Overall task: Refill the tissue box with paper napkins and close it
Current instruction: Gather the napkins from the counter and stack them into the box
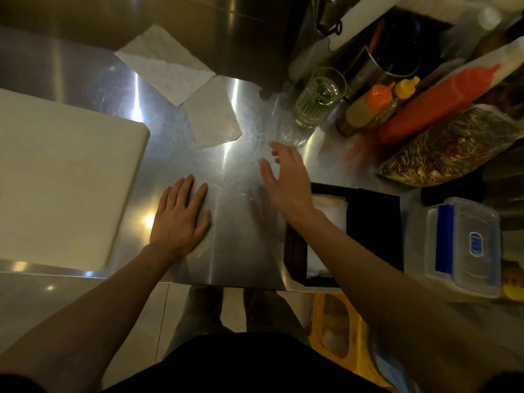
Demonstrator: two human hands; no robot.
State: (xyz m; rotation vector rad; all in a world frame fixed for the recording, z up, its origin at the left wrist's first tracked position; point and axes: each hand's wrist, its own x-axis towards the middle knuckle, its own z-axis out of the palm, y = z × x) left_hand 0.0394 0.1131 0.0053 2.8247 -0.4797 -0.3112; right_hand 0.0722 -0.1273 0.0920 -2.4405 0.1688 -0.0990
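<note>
A dark tissue box point(371, 219) lies open on the steel counter at the right, near the front edge, with white napkins point(331, 208) showing inside it. My right forearm crosses over its left part. Two loose paper napkins lie further back: a larger unfolded one point(161, 63) and a smaller folded one point(212, 114). My left hand point(181, 219) rests flat on the counter, fingers apart and holding nothing. My right hand point(286, 177) hovers just above the counter, blurred, fingers spread, empty, between the folded napkin and the box.
A white cutting board point(62, 180) fills the left side. At the right stand a ribbed glass point(320, 97), sauce bottles point(371, 109), a red squeeze bottle point(436, 103), a bag of toothpicks point(450, 146) and a clear lidded container point(462, 245). The steel counter point(243, 245) ends just before my body.
</note>
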